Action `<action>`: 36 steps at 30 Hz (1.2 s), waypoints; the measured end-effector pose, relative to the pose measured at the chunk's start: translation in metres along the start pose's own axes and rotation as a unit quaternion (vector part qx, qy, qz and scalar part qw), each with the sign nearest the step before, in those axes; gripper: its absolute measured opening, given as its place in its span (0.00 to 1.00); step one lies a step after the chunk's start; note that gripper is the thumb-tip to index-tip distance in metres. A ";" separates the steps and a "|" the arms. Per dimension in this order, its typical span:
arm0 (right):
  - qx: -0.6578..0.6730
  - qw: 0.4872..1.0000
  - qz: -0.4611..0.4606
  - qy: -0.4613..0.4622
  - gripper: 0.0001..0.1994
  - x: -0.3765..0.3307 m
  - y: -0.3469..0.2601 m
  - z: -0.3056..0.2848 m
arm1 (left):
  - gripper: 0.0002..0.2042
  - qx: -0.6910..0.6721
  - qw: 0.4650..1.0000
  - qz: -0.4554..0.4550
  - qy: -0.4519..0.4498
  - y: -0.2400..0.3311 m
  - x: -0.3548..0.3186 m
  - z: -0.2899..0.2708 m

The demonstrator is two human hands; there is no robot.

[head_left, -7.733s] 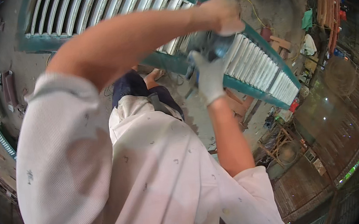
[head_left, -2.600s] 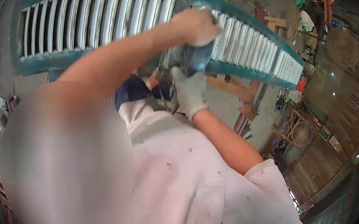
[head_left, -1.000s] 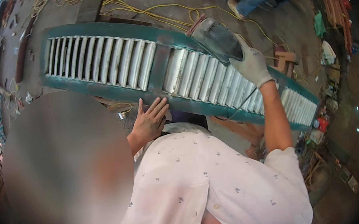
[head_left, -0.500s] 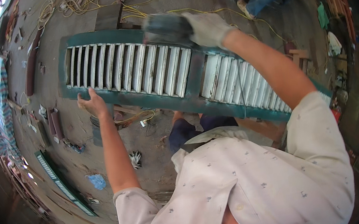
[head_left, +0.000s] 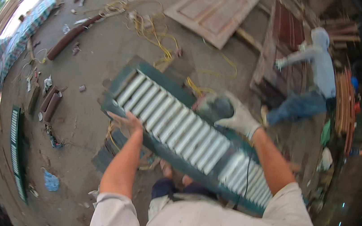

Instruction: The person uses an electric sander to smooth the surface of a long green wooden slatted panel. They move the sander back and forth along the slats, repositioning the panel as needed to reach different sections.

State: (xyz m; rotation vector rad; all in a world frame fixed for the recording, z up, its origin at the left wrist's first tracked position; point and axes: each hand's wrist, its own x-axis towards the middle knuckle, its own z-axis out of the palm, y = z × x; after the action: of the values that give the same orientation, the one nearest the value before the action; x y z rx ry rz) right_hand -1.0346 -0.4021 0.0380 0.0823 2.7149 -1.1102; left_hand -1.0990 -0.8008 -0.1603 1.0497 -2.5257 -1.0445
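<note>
A long green louvred shutter [head_left: 176,127] with pale, worn slats lies slantwise in front of me, from upper left to lower right. My bare left hand [head_left: 129,123] grips its near edge close to the upper-left end. On my right hand [head_left: 239,115] is a light work glove, closed around a dark hand-held power sander [head_left: 216,107] that is blurred. The sander is at the shutter's far edge, near the middle rail; whether it touches the wood I cannot tell. A thin dark cord [head_left: 248,175] hangs across the lower slats beside my right forearm.
A second green louvred shutter [head_left: 17,151] lies on the floor at left. Yellow cable [head_left: 153,33] tangles beyond the work. A panelled door [head_left: 215,9] lies at the back; a person [head_left: 315,69] works at another brown door [head_left: 279,51] on the right. Maroon rolls [head_left: 51,104] litter the floor.
My view has swung toward the right, so the shutter appears more slanted and the co-worker shows more fully. My right hand with the sander is lower in view; my left hand stays at the near edge.
</note>
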 end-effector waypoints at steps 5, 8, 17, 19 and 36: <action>-0.072 0.997 0.025 -0.004 0.37 0.070 -0.064 0.024 | 0.42 0.005 0.998 -0.045 -0.038 0.049 -0.012 -0.021; 0.005 0.997 -0.075 0.026 0.33 0.134 -0.091 0.057 | 0.42 0.149 0.985 -0.084 -0.018 -0.047 0.008 0.051; 0.012 0.999 -0.017 -0.037 0.26 0.190 -0.137 0.063 | 0.45 0.092 0.995 -0.003 -0.024 0.021 -0.008 0.004; -0.090 0.996 0.005 -0.022 0.34 0.158 -0.116 0.051 | 0.47 0.117 0.991 -0.027 -0.051 0.039 -0.008 -0.004; -0.176 0.983 0.052 -0.023 0.34 0.036 -0.034 0.017 | 0.51 0.087 0.990 -0.074 -0.080 0.043 -0.013 -0.013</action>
State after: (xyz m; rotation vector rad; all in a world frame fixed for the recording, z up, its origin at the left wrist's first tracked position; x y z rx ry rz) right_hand -1.0714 -0.4390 0.0416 0.1385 2.7813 -0.5855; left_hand -1.1065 -0.7777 -0.1208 1.2638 -2.7445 -0.9960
